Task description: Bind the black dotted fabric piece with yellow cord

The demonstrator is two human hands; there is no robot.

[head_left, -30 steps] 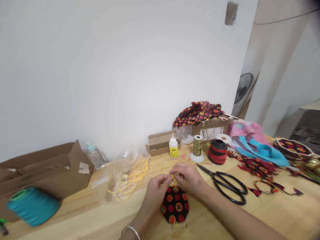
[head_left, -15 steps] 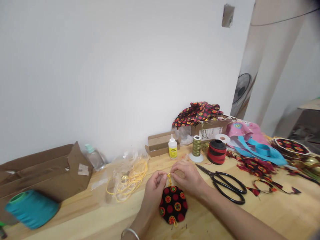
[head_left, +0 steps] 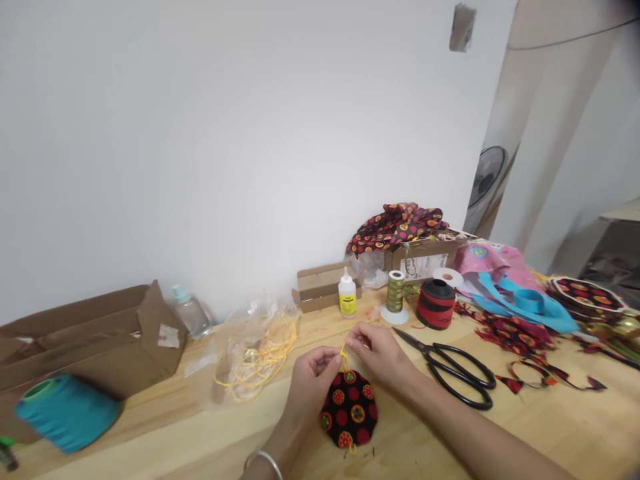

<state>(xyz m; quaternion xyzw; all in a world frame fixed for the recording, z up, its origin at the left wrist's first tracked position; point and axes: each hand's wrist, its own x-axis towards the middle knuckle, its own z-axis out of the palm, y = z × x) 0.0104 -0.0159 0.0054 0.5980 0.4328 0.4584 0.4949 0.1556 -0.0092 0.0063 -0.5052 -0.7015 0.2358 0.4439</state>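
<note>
A dark, roughly round fabric piece (head_left: 349,412) with red and orange flower dots lies on the wooden table, with a small yellow loop at its lower edge. From its top edge rises a yellow cord (head_left: 345,360). My left hand (head_left: 316,375) pinches the cord just above the fabric's upper left side. My right hand (head_left: 376,347) has its thumb and fingers pressed together on the cord's upper part, a little to the right and higher. A silver bangle is on my left wrist.
Black scissors (head_left: 450,365) lie right of my right hand. Behind stand a glue bottle (head_left: 347,297), a green thread spool (head_left: 395,293) and a red-black spool (head_left: 435,305). Yellow cord in plastic (head_left: 265,357), a teal cone (head_left: 70,412) and a cardboard box (head_left: 160,333) are at left.
The yellow cord between my hands has changed shape, now rising in a bent strand. My right fingers have shifted slightly right and up from my left fingertips. The view has moved slightly.
</note>
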